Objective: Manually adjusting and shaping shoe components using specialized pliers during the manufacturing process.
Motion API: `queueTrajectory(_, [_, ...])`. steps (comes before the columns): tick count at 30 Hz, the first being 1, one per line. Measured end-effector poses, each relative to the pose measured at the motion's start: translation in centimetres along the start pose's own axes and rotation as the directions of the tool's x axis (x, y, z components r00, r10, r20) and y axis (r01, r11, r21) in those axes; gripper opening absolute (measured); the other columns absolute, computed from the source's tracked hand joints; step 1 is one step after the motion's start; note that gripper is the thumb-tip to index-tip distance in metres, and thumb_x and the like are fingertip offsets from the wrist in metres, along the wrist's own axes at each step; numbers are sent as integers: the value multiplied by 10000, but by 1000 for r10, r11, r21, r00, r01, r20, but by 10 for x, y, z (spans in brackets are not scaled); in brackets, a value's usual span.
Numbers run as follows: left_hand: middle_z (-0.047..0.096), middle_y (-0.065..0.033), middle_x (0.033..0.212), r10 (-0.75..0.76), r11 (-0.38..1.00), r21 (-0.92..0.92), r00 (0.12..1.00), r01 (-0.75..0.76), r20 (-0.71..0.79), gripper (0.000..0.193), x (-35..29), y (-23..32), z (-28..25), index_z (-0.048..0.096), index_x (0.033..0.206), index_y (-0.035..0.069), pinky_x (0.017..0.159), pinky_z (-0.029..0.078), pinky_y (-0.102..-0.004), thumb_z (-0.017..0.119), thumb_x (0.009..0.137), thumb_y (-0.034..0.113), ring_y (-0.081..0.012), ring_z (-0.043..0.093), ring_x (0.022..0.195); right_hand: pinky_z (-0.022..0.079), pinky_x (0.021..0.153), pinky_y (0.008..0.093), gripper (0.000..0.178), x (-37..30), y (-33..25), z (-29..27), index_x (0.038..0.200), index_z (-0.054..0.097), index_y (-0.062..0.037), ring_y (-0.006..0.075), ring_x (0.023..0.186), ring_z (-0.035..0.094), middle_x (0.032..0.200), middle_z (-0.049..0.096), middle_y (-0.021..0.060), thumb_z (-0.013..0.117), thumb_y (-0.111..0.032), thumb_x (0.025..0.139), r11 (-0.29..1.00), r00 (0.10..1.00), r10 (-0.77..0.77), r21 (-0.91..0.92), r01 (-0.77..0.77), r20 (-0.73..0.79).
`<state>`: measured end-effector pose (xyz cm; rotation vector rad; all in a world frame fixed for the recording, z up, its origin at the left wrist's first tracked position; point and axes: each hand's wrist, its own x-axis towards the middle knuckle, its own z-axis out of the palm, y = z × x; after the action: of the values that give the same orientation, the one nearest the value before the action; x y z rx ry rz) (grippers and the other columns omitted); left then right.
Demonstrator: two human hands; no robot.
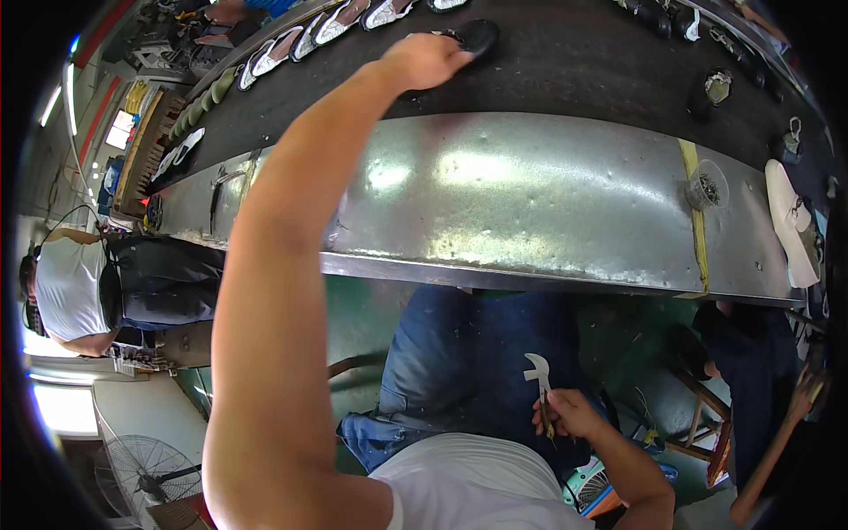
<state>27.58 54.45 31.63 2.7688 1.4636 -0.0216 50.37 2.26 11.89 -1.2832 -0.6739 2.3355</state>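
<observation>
My left arm stretches far across the metal ledge, and my left hand (426,62) is closed on a black shoe (480,39) above the dark belt. Only one rounded end of that shoe shows clearly past my fingers. Down by my lap, my right hand (567,413) grips a pair of lasting pliers (540,371) by the handles. Their curved metal jaws point up, away from my fist, with a hammer-like lug on the side. The pliers are over my blue jeans (468,353) and touch nothing else that I can see.
The shiny metal ledge (530,203) bears a clear cup of small metal bits (707,187). Silver-white shoes (340,22) line the belt's far edge (574,71). A cream shoe (789,225) stands at right. People work left (75,283) and right (742,380); a wooden stool (702,424) stands nearby.
</observation>
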Motion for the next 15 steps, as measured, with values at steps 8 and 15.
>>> queueTrajectory(8, [554, -210, 1391, -549, 828, 89, 768, 553, 331, 853, -151, -116, -29, 446, 1450, -11, 1040, 452, -362, 737, 815, 480, -316, 544, 1280, 452, 461, 243, 471, 3, 1, 8, 1076, 597, 9, 179, 739, 709, 894, 700, 127, 328, -377, 1083, 995, 1000, 24, -97, -22, 18])
queueTrajectory(15, [633, -102, 1233, -354, 292, -944, 934, 153, 42, 608, -241, -112, -35, 493, 1399, -2, 912, 507, -310, 686, 934, 339, -174, 630, 1044, 439, 442, 247, 463, -16, 34, 26, 1057, 607, -3, 176, 716, 704, 880, 700, 125, 338, -379, 1082, 988, 999, 32, -152, -37, -36])
